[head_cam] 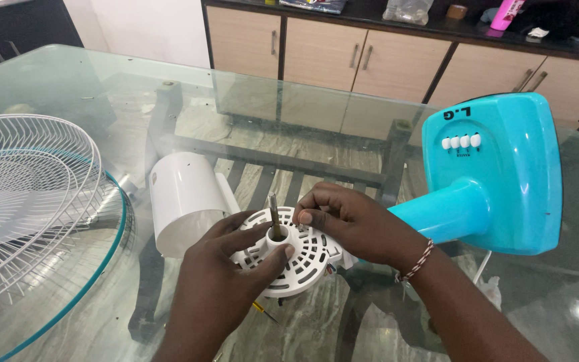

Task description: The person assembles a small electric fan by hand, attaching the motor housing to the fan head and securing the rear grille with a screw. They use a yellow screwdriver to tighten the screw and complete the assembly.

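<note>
While my left hand (219,281) cups the round white slotted plastic motor housing (289,253) at lower centre of the frame, its grip is closed on the housing, thumb laid across the hub beside the bare metal shaft (274,213) that stands upright from the middle. My right hand (360,224) comes in from the lower right, its fingertips pressed together in a pinch at the housing's upper rim; I cannot tell whether something small sits between them. The housing rests on the clear glass tabletop (68,74), joined to the turquoise plastic fan neck and base (497,177) lying on its side at right. Just left of the housing lies a white plastic rear motor cover (182,201). At the far left edge sits a white wire fan guard with a turquoise rim (28,194). Beige cabinets (323,57) run along the top.
</note>
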